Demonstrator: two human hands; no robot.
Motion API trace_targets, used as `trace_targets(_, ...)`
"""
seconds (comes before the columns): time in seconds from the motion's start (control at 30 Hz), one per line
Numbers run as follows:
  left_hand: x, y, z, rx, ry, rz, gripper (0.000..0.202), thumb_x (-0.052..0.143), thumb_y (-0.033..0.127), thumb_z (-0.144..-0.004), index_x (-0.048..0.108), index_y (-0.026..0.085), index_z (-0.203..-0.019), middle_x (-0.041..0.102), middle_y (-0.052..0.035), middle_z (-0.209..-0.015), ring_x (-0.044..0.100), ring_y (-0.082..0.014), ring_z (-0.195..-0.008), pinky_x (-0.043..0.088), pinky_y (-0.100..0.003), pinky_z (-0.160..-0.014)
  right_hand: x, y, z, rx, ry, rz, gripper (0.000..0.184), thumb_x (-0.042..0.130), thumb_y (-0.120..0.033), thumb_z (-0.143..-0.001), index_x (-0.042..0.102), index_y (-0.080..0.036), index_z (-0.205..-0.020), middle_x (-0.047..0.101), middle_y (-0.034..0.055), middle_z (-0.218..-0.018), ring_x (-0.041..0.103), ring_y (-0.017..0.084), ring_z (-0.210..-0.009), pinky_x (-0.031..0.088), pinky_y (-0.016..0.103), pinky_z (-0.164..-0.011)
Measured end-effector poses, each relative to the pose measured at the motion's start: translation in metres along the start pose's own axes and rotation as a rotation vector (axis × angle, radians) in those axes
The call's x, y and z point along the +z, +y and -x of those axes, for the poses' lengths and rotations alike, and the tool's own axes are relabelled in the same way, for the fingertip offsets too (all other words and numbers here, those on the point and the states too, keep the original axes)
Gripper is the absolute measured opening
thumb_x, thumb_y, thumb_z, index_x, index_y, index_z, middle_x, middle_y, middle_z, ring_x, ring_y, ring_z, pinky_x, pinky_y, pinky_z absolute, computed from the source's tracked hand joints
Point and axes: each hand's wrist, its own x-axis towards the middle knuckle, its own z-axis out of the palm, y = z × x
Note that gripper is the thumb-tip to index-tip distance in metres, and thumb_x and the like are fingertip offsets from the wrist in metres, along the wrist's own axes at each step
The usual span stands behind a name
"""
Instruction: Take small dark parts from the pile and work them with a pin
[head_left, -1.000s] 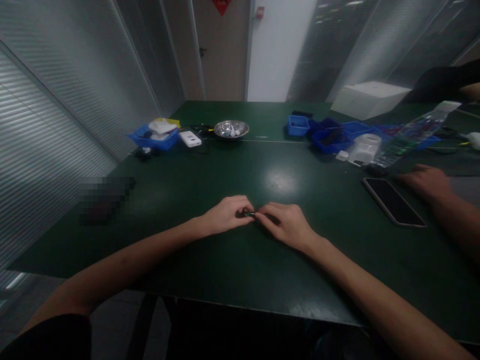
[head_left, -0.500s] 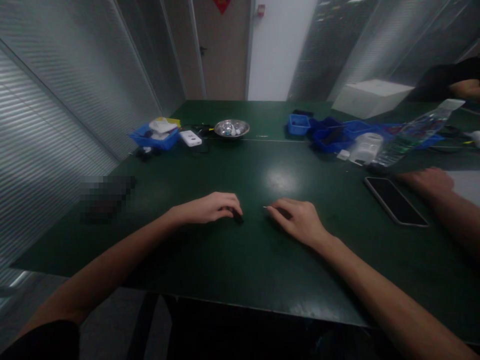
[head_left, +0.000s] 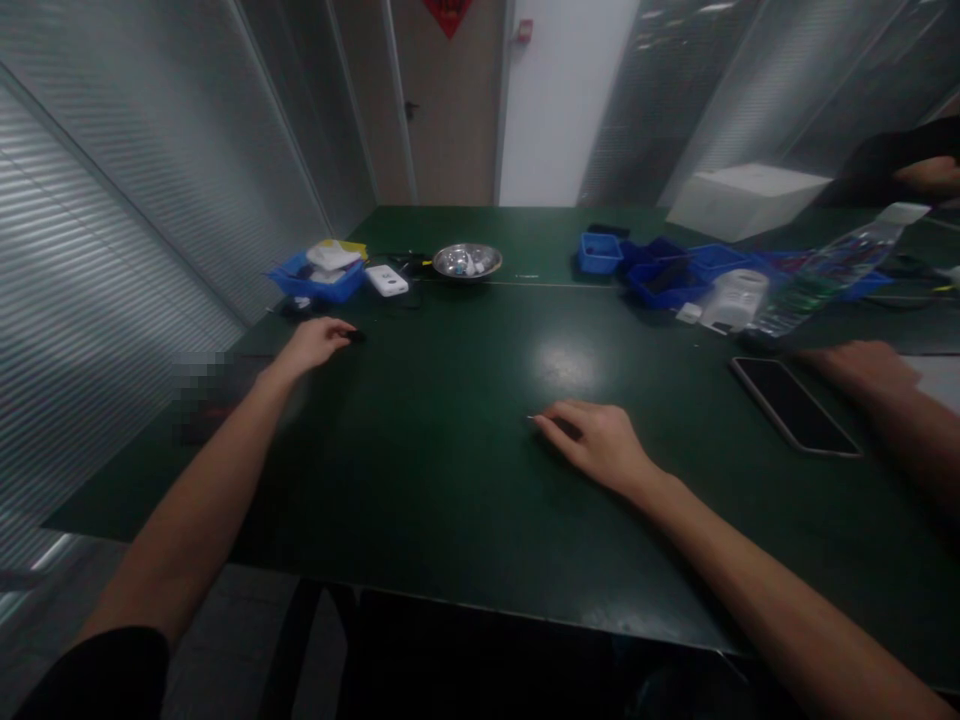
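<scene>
Dark green tabletop [head_left: 450, 460] runs out ahead of me, shiny where light falls on it, with slatted blinds [head_left: 60, 250] along my left and a door [head_left: 461, 130] at the far end. My left hand [head_left: 315, 345] has its fingertips closed together on a small black piece [head_left: 355, 337] that pokes out past them; I can't tell whether the piece touches the table. My right hand [head_left: 596, 440] is curled, thumb and forefinger pinching a thin pale bit [head_left: 530, 418]. A second ago both hands met in the middle; since then my left has carried the black piece far off toward the blue basket [head_left: 322, 292], while my right is roughly where it was half a second back. Just beyond the black piece sit a white gadget [head_left: 387, 281] and a metal bowl [head_left: 448, 262]. Off to my right lie a phone [head_left: 795, 405], another person's hand [head_left: 855, 365] and a clear bottle [head_left: 832, 270], its label too blurred to read. Marks show on the red hanging [head_left: 448, 14] on the door, cut off by the top edge.
</scene>
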Motion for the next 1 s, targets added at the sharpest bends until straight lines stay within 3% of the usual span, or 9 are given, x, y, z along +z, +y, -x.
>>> trace_targets(0.07, -0.004, 0.002, 0.004, -0.041, 0.012, 0.023, 0.04, 0.068, 0.032, -0.084, 0.072, 0.019, -0.121, 0.074, -0.0095, -0.105, 0.068, -0.0243, -0.089, 0.055, -0.036, -0.081, 0.0, 0.001, 0.0, 0.0, -0.003, 0.005, 0.036, 0.045, -0.045, -0.106, 0.074, -0.023, -0.101, 0.074, 0.0024, -0.087, 0.063, 0.014, -0.065, 0.043, 0.028, -0.061)
trace_targets(0.17, -0.007, 0.008, 0.012, -0.094, 0.186, 0.106, 0.044, 0.055, 0.025, -0.092, 0.064, 0.017, -0.134, 0.069, -0.0128, -0.122, 0.07, -0.0214, -0.085, 0.058, -0.034, -0.075, 0.0, 0.001, 0.0, 0.004, -0.008, 0.013, 0.035, 0.045, -0.044, -0.105, 0.074, -0.024, -0.101, 0.074, 0.0018, -0.087, 0.063, 0.014, -0.065, 0.043, 0.028, -0.062)
trace_targets(0.3, -0.008, 0.008, 0.018, -0.04, 0.373, 0.176, 0.061, 0.041, 0.005, -0.085, 0.053, 0.017, -0.144, 0.042, -0.0168, -0.155, 0.07, -0.0196, -0.096, 0.062, -0.036, -0.079, 0.001, 0.001, 0.0, -0.001, -0.004, 0.024, 0.035, 0.045, -0.044, -0.105, 0.074, -0.024, -0.101, 0.075, 0.0016, -0.087, 0.064, 0.014, -0.066, 0.043, 0.028, -0.062)
trace_targets(0.37, -0.009, 0.005, 0.016, 0.013, 0.389, 0.099, 0.059, 0.04, 0.001, -0.082, 0.058, 0.015, -0.136, 0.035, -0.0151, -0.159, 0.064, -0.0234, -0.115, 0.058, -0.041, -0.096, 0.001, 0.002, 0.0, -0.008, 0.0, 0.024, 0.036, 0.045, -0.044, -0.105, 0.075, -0.025, -0.101, 0.075, 0.0017, -0.087, 0.064, 0.014, -0.066, 0.042, 0.028, -0.061)
trace_targets(0.47, -0.009, 0.002, 0.013, 0.069, 0.385, -0.073, 0.048, 0.039, 0.0, -0.082, 0.067, 0.015, -0.119, 0.041, -0.0114, -0.156, 0.046, -0.0294, -0.14, 0.041, -0.051, -0.116, 0.001, 0.002, 0.0, -0.014, 0.0, 0.023, 0.036, 0.045, -0.045, -0.105, 0.074, -0.025, -0.101, 0.075, 0.0018, -0.087, 0.064, 0.014, -0.065, 0.042, 0.027, -0.061)
trace_targets(0.57, -0.008, 0.003, 0.013, 0.088, 0.386, -0.138, 0.043, 0.04, 0.001, -0.083, 0.07, 0.017, -0.109, 0.045, -0.0093, -0.153, 0.041, -0.0305, -0.143, 0.035, -0.054, -0.12, 0.001, 0.002, 0.0, -0.007, -0.008, 0.026, 0.036, 0.045, -0.045, -0.105, 0.074, -0.025, -0.102, 0.075, 0.0017, -0.088, 0.064, 0.014, -0.065, 0.042, 0.027, -0.061)
trace_targets(0.7, -0.007, 0.004, 0.015, 0.139, 0.401, -0.12, 0.041, 0.043, 0.004, -0.082, 0.07, 0.017, -0.11, 0.042, -0.0094, -0.154, 0.044, -0.0297, -0.14, 0.038, -0.05, -0.117, 0.0, 0.001, 0.0, 0.007, -0.026, 0.024, 0.035, 0.045, -0.045, -0.105, 0.073, -0.024, -0.102, 0.074, 0.0013, -0.087, 0.063, 0.014, -0.065, 0.042, 0.028, -0.061)
trace_targets(0.83, -0.009, -0.002, 0.012, 0.092, 0.289, -0.17, 0.036, 0.049, 0.01, -0.08, 0.072, 0.018, -0.107, 0.058, -0.0125, -0.136, 0.054, -0.0311, -0.128, 0.043, -0.049, -0.109, 0.0, 0.002, 0.0, 0.003, -0.028, 0.02, 0.035, 0.045, -0.044, -0.105, 0.074, -0.025, -0.102, 0.074, 0.001, -0.086, 0.063, 0.014, -0.065, 0.041, 0.028, -0.062)
trace_targets(1.0, -0.015, -0.013, 0.002, -0.147, -0.069, -0.137, 0.03, 0.071, 0.04, -0.077, 0.074, 0.019, -0.099, 0.073, -0.0105, -0.1, 0.068, -0.0274, -0.089, 0.053, -0.037, -0.078, 0.0, 0.001, 0.0, -0.008, -0.028, 0.019, 0.035, 0.045, -0.045, -0.106, 0.073, -0.024, -0.102, 0.073, 0.0014, -0.086, 0.063, 0.014, -0.064, 0.041, 0.028, -0.061)
